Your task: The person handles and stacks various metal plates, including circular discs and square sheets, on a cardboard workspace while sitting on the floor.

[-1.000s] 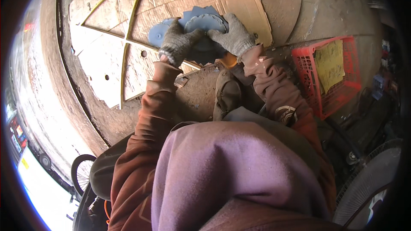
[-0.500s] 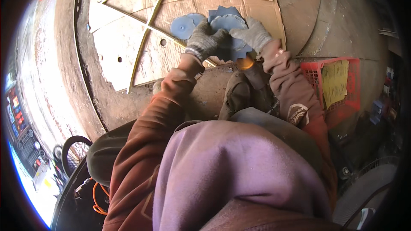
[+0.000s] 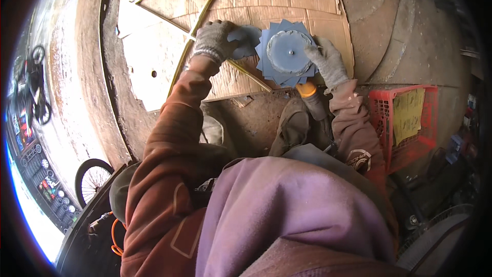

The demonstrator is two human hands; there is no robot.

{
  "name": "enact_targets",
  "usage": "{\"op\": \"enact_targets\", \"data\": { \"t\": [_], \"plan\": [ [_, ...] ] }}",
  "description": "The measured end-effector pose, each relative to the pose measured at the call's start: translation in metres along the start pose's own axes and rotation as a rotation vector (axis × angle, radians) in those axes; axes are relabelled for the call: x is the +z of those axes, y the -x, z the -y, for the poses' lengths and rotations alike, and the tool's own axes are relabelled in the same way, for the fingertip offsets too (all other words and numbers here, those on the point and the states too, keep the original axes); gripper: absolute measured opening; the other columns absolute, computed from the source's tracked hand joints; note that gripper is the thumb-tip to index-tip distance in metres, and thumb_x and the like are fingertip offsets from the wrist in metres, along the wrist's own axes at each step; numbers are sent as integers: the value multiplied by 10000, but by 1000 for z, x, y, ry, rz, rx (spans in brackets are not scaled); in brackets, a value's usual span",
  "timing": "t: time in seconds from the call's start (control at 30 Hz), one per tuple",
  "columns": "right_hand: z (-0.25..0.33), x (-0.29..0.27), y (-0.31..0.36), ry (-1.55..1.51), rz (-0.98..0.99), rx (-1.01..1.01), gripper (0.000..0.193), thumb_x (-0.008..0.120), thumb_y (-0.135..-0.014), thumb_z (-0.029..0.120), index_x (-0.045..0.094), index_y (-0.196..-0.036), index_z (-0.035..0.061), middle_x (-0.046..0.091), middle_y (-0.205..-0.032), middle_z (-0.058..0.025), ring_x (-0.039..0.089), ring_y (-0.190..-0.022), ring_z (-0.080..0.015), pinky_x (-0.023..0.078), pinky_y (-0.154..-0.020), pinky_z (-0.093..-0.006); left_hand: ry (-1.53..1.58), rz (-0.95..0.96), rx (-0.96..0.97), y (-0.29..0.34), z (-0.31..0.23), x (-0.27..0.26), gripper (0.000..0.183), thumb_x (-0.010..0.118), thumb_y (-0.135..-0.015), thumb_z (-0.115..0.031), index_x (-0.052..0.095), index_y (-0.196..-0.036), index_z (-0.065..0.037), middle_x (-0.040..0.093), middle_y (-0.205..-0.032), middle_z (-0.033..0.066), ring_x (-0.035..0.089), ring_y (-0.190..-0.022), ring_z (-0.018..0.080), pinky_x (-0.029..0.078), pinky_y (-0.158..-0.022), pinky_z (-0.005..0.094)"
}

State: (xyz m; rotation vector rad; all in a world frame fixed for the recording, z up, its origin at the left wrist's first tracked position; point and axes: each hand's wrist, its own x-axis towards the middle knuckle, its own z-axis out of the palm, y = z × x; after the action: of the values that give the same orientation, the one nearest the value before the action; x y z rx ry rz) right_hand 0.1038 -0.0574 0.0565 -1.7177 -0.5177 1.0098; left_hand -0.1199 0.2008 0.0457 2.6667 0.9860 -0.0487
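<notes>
The right hand (image 3: 329, 62) is holding the toothed blue disc (image 3: 288, 54) by its right rim; the left hand (image 3: 213, 39), standing farther, is touching the plain blue discs (image 3: 247, 38) between (whether it is gripping, I cannot tell).

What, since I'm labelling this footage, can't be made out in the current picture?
Head view:
Left hand: whether it grips the grey-blue piece beside it; the hand itself covers the meeting point.
Toothed blue sheets: their middle, hidden by the round disc on top.
Red crate: part of its inside, behind the yellow sheet.
Cardboard: its far edge, cut off by the picture's upper edge.
</notes>
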Motion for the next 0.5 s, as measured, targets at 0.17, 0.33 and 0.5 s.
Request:
{"op": "enact_targets", "data": {
  "t": [0.17, 0.33, 0.5],
  "plan": [
    [-27, -22, 2, 67, -55, -37, 548, 659, -986, 501, 669, -1222, 6, 695, -1088, -84, 665, -954, -184, 546, -840, -312, 285, 233, -93, -25, 45, 10, 325, 744, -843, -403, 764, -981, -110, 760, -942, 168, 730, -920, 371, 566, -852, 437],
    [-13, -30, 26, -264, -62, 286, 458, 656, -995, 491, 670, -1153, 61, 679, -972, -48, 651, -783, -130, 547, -657, -288, -112, -133, -43, -41, 37, -42, 312, 722, -875, -267, 712, -1161, -141, 722, -1124, 146, 671, -1065, 393, 552, -912, 479],
    [-13, -24, 34, -299, -118, 292, 420, 673, -986, 486, 675, -1069, 74, 651, -864, -15, 623, -671, -113, 534, -604, -271, -201, 166, 133, -6, -26, -15, 675, 854, -745, -476, 638, -1291, -142, 682, -1251, 136, 649, -1162, 373, 540, -962, 469]
  ]
}}
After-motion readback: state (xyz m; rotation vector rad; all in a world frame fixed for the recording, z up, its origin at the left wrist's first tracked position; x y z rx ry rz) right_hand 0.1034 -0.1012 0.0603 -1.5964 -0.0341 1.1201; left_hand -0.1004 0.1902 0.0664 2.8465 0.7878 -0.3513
